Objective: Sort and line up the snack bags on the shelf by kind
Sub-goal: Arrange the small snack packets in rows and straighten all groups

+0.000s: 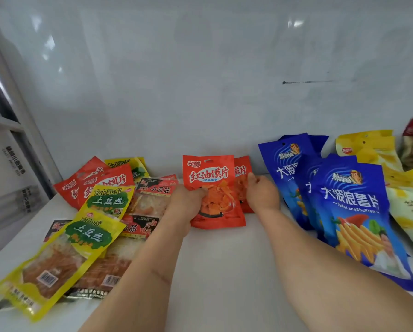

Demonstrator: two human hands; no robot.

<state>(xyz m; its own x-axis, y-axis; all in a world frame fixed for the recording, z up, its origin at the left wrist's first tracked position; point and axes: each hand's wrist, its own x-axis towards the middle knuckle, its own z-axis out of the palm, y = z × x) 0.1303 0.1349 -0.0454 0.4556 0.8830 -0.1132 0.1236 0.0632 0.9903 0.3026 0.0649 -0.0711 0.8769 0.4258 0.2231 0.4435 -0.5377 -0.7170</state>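
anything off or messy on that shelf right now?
Yes. The heap at left is unsorted: red, yellow-green and black-red bags overlap at mixed angles, lying flat. The blue bags already stand grouped. No spill or torn bag visible.

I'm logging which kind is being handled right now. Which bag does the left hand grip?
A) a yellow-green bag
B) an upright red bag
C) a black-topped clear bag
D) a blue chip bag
B: the left hand grips the lower left side of the upright red bag, thumb over its front, in the middle of the shelf.
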